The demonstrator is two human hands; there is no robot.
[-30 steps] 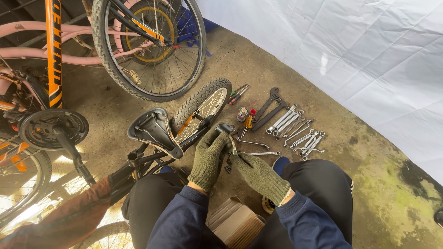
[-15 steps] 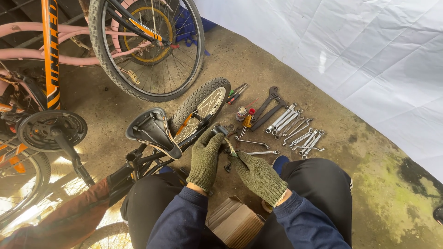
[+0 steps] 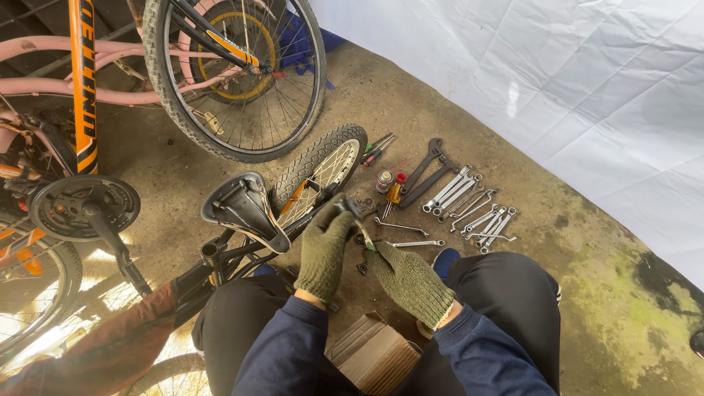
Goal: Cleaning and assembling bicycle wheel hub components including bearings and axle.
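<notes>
Gripping a small dark metal tool (image 3: 350,209), the gloved left hand (image 3: 323,249) closes around it; the gloved right hand (image 3: 411,282), loosely curled, steadies it from below. Just beyond lie spanners (image 3: 477,209), fanned for choosing; left, a bicycle saddle (image 3: 242,209).

The small part gripped between the gloved left hand (image 3: 324,249) and gloved right hand (image 3: 411,282) is largely covered by the fingers, and its kind cannot be told. The orange bicycle (image 3: 82,88) is cut off by the far and left edges, its lower wheel (image 3: 33,293) lost in glare. The wooden block (image 3: 374,356) is cropped at the near edge. The small parts (image 3: 363,265) on the floor are too small to identify.
</notes>
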